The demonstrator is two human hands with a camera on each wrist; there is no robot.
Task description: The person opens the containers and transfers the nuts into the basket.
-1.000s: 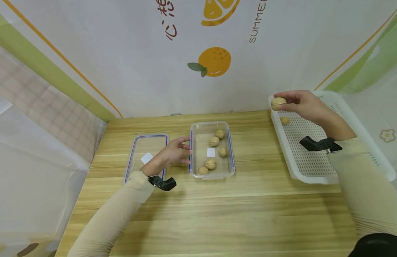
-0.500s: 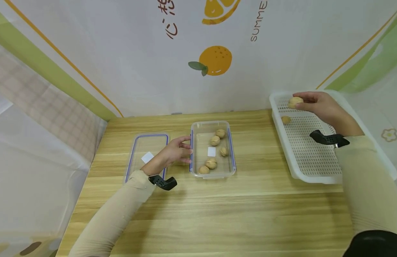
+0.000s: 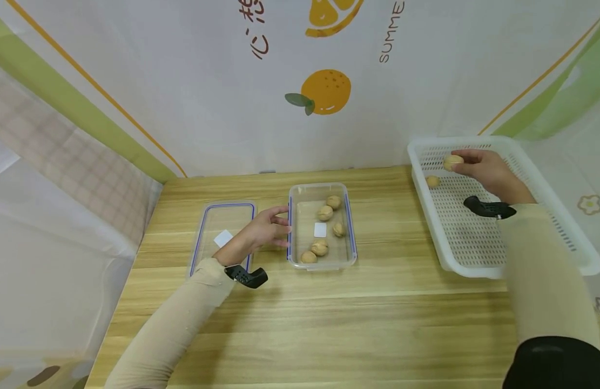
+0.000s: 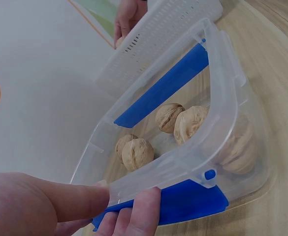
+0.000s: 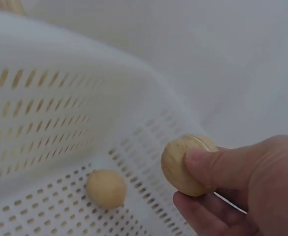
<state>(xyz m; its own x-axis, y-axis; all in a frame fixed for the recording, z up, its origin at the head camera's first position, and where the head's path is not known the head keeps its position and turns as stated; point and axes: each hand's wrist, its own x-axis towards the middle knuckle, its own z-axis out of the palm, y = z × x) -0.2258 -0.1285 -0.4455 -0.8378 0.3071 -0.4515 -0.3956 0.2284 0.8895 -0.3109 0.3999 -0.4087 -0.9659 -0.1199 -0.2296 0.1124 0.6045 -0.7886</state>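
Note:
My right hand (image 3: 489, 170) pinches a pale round walnut (image 5: 185, 164) between thumb and fingers, over the back of the white perforated basket (image 3: 428, 227). Another walnut (image 5: 107, 189) lies on the basket floor, left of the hand in the right wrist view. At the clear plastic food container (image 3: 304, 192), my left hand (image 3: 263, 229) grips the left side, its thumb at the rim and fingers against the blue locking flap (image 4: 190, 199). Several walnuts (image 3: 319, 248) and a small white label (image 3: 320, 230) show inside that container.
A clear lid (image 3: 227, 213) with a blue seal lies left of the container, partly under the left forearm. Wooden table (image 3: 377, 319) spans the front and the gap between container and basket. A printed white cloth (image 3: 222, 129) hangs behind the table.
My right hand has moved right from the basket's back left corner, then lower over the basket, still pinching the walnut. The left hand and container have stayed in place.

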